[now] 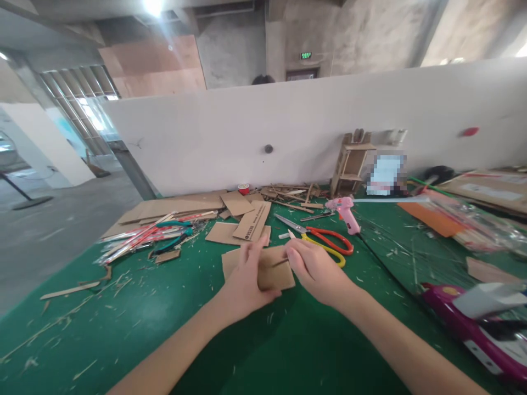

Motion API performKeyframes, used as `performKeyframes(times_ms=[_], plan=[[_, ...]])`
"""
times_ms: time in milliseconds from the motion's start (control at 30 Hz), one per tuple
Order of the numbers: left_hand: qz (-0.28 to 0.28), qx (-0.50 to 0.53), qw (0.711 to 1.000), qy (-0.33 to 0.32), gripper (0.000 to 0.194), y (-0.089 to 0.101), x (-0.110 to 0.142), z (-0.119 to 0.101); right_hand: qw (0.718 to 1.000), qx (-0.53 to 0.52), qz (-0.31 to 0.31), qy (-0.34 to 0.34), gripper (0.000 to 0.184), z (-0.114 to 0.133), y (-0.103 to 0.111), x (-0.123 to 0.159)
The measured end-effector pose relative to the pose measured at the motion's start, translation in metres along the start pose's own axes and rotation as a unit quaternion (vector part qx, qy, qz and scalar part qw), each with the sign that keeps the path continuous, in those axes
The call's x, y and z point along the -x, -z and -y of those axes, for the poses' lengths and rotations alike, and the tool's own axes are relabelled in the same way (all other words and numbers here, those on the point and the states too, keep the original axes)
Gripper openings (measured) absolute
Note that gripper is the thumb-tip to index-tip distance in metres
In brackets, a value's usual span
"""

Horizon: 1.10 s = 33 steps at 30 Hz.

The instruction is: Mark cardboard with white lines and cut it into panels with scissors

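Observation:
A small piece of brown cardboard lies on the green tabletop in front of me. My left hand spans it, fingers at the far edge and thumb by the near edge, holding it down. Over its right side, my right hand is closed in a pinch on a thin brown strip, whose end lies over the cardboard. My fingers partly hide the strip, so its exact kind does not show. Just beyond the right hand are orange-handled scissors and a yellow handle.
Cardboard sheets and printed cardboard lie behind, with teal-handled pliers at left. A pink glue gun trails a cord rightward. A small cardboard tower stands by the white partition. A magenta device sits at right.

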State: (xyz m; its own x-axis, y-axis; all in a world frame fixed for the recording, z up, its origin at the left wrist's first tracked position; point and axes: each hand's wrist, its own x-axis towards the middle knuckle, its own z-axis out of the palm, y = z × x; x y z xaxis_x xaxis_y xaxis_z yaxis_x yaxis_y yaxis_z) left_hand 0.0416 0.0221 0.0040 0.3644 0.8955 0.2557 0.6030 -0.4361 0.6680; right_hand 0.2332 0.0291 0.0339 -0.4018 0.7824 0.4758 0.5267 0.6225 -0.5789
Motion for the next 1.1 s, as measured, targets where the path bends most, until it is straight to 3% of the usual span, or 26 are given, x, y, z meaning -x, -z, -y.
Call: performKeyframes(times_ms=[167, 233, 300, 367, 500, 667, 800, 867, 933, 1000, 1100], plan=[[-0.116, 0.121, 0.985, 0.028, 0.091, 0.006, -0.009, 0.016, 0.986, 0.162, 0.023, 0.045, 0.028, -0.008, 0.000, 0.013], [-0.134, 0.160, 0.975, 0.074, 0.073, 0.009, -0.012, 0.019, 0.968, 0.243, 0.031, 0.050, 0.028, -0.014, -0.009, 0.017], [-0.136, 0.139, 0.975, 0.109, 0.045, 0.012, -0.013, 0.019, 0.949, 0.309, 0.052, 0.045, 0.028, -0.016, -0.019, 0.020], [-0.134, 0.110, 0.978, 0.118, 0.029, 0.013, -0.011, 0.016, 0.937, 0.344, 0.049, 0.031, 0.030, -0.014, -0.029, 0.020], [-0.166, 0.020, 0.979, 0.117, 0.025, 0.007, -0.005, 0.009, 0.933, 0.358, 0.023, -0.013, 0.025, -0.002, -0.044, 0.018], [-0.172, -0.071, 0.978, 0.098, 0.024, 0.000, 0.001, 0.006, 0.943, 0.324, 0.040, -0.060, 0.024, 0.003, -0.052, 0.019], [-0.184, -0.093, 0.976, 0.075, 0.026, -0.001, 0.005, 0.004, 0.971, 0.200, 0.029, -0.127, 0.025, 0.002, -0.052, 0.018], [-0.186, -0.100, 0.975, 0.061, 0.027, -0.002, 0.006, 0.004, 0.982, 0.080, 0.020, -0.173, 0.028, 0.003, -0.050, 0.017], [-0.191, -0.106, 0.975, 0.046, 0.026, -0.004, 0.006, 0.005, 0.972, -0.056, 0.023, -0.225, 0.031, 0.005, -0.047, 0.014], [-0.198, -0.107, 0.974, 0.031, 0.025, -0.006, 0.007, 0.007, 0.927, -0.206, 0.041, -0.310, 0.033, 0.009, -0.044, 0.012], [-0.207, -0.107, 0.972, 0.014, 0.025, -0.005, 0.007, 0.007, 0.805, -0.424, 0.070, -0.410, 0.033, 0.014, -0.038, 0.009]])
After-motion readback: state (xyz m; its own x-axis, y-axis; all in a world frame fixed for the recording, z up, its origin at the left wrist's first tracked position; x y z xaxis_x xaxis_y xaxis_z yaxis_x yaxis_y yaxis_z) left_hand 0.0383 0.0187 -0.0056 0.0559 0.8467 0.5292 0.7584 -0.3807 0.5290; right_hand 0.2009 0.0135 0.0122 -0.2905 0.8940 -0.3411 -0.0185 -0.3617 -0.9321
